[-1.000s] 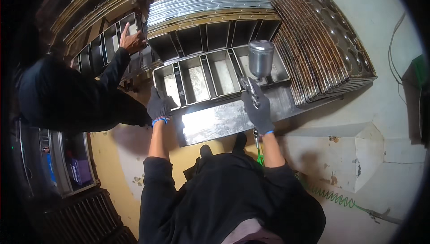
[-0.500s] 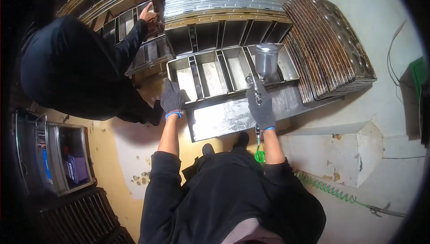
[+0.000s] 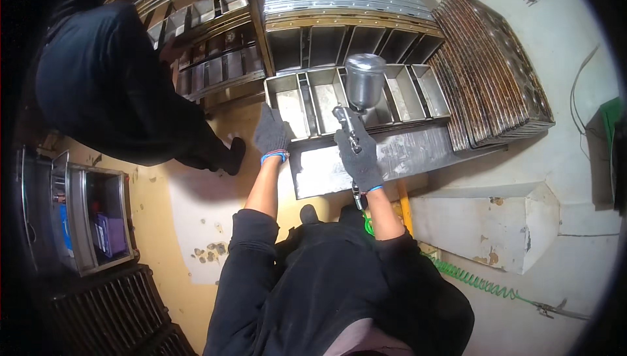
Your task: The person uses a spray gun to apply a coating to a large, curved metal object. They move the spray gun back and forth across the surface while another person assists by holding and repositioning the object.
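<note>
A set of joined metal loaf pans [image 3: 285, 104] lies hollow side up on a grey metal surface [image 3: 320, 172] in front of me. My left hand [image 3: 271, 132], in a dark grey knit glove, grips the set's near left corner. In my gloved right hand [image 3: 360, 160] is a spray gun [image 3: 349, 130], held above the pans' near edge. Its silver cup [image 3: 364, 81] stands upright and hides much of the middle pan. Whether spray is leaving the nozzle cannot be made out. A green air hose [image 3: 368, 224] hangs below the gun.
Behind the pans rises a stack of similar pan sets [image 3: 346, 13]. Rusty-edged trays [image 3: 496, 72] lean at right. A co-worker in dark clothes [image 3: 111, 88] stands at left by a pan rack [image 3: 219, 75]. The coiled hose [image 3: 477, 279] runs along the right wall near a white boxed ledge [image 3: 477, 225].
My right hand has carried the spray gun leftward along the pans, toward my left hand, which stays on the corner. The co-worker's outstretched hand has drawn back from the rack's pans.
</note>
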{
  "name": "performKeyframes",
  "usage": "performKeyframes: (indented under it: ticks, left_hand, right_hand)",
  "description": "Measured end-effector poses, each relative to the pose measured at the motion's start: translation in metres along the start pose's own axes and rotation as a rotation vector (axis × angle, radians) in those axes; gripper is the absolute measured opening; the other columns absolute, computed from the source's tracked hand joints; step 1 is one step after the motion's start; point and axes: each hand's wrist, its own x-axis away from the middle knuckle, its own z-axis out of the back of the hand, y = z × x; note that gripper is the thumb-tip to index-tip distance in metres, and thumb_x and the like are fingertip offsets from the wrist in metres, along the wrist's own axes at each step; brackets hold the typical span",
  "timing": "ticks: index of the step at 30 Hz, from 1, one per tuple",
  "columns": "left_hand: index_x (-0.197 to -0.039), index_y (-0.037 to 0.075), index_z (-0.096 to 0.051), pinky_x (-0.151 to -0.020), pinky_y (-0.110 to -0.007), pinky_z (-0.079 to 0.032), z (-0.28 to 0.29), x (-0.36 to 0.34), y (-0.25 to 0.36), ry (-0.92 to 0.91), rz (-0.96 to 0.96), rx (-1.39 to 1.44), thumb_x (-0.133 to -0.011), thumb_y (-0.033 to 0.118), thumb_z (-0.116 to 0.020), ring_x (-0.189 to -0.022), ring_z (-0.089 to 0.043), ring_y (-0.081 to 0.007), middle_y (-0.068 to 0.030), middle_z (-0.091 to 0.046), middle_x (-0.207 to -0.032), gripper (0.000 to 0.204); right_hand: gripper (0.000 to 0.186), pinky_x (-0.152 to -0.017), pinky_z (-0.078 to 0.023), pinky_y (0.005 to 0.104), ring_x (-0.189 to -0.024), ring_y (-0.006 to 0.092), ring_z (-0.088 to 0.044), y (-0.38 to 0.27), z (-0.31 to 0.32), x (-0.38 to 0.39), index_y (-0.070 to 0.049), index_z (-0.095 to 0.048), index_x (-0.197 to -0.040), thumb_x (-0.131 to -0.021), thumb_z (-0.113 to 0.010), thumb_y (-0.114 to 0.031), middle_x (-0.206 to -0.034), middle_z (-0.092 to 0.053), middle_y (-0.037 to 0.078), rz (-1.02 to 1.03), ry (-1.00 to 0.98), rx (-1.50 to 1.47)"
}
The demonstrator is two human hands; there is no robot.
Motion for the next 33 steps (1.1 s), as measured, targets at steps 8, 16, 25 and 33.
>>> performKeyframes:
  ticks: [8, 16, 25, 33]
  left_hand:
    - [-0.134, 0.008, -0.051, -0.077, -0.052, -0.052, -0.007, -0.006, -0.016, -0.042, -0.066, -0.164, -0.098, 0.031, -0.046, -0.090, -0.067, -0.0405, -0.0228, -0.069, -0.103, 0.043]
    - [-0.122, 0.003, -0.056, -0.074, -0.045, -0.054, 0.011, 0.002, 0.016, -0.100, -0.125, -0.204, -0.090, 0.018, -0.055, -0.089, -0.066, -0.0320, -0.0174, -0.058, -0.129, 0.035]
    - [-0.135, 0.004, -0.052, -0.072, -0.046, -0.054, 0.005, -0.002, 0.003, -0.137, -0.032, -0.110, -0.089, 0.018, -0.054, -0.086, -0.066, -0.0326, -0.0178, -0.057, -0.132, 0.048]
    - [-0.123, 0.005, -0.058, -0.076, -0.044, -0.055, -0.008, -0.004, -0.024, -0.026, -0.194, -0.276, -0.082, 0.015, -0.058, -0.090, -0.065, -0.0314, -0.0130, -0.054, -0.135, 0.042]
  right_hand:
    - [0.049, -0.062, -0.049, 0.0245, -0.071, 0.0050, -0.056, 0.019, -0.007, 0.010, -0.006, -0.052, -0.142, -0.094, -0.063, -0.010, -0.094, -0.068, 0.000, 0.192, 0.158, 0.116]
    - [0.052, -0.065, -0.049, 0.0237, -0.073, 0.0039, -0.055, -0.003, -0.038, 0.015, -0.006, -0.050, -0.144, -0.094, -0.062, -0.010, -0.099, -0.070, 0.003, 0.160, 0.023, -0.071]
    - [0.045, -0.086, -0.053, 0.0398, -0.111, 0.0366, -0.066, -0.009, -0.069, 0.008, -0.009, -0.051, -0.139, -0.094, -0.059, -0.013, -0.123, -0.065, 0.021, 0.205, 0.000, -0.009]
    - [0.045, -0.090, -0.051, 0.0337, -0.111, 0.0200, -0.066, -0.020, -0.075, -0.007, -0.004, -0.053, -0.138, -0.094, -0.059, -0.009, -0.123, -0.067, 0.017, 0.048, -0.139, -0.113]
